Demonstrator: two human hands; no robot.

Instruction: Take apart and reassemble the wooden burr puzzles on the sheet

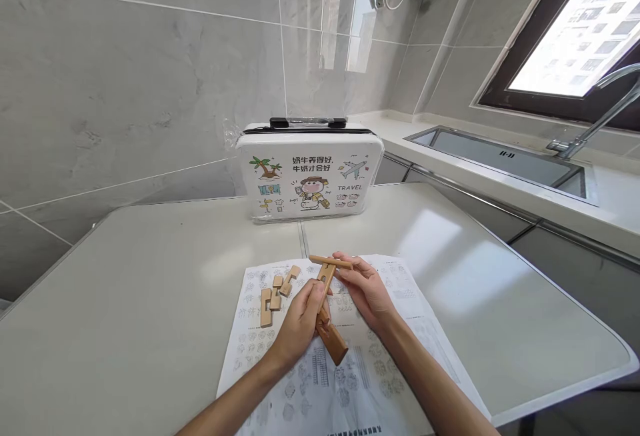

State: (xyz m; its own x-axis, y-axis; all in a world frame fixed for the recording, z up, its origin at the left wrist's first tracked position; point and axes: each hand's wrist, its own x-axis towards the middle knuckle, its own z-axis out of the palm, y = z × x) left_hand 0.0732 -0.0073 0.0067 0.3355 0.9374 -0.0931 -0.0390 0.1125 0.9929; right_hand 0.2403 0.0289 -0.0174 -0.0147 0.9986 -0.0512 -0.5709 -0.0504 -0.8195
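Observation:
My left hand is closed around several joined wooden puzzle pieces held above the printed sheet. One brown piece slants down toward me, and a notched one runs up past my thumb. My right hand pinches the right end of a slim wooden puzzle piece, which lies crosswise at the top of the held pieces; whether it is locked into them I cannot tell. To the left, several loose notched wooden pieces rest on the instruction sheet, lighter in colour than the held ones.
The sheet lies on a light grey folding table with a seam down its middle. At the back stands a white case with cartoon prints and a black handle. On the right are a counter with a sink, a faucet and a window.

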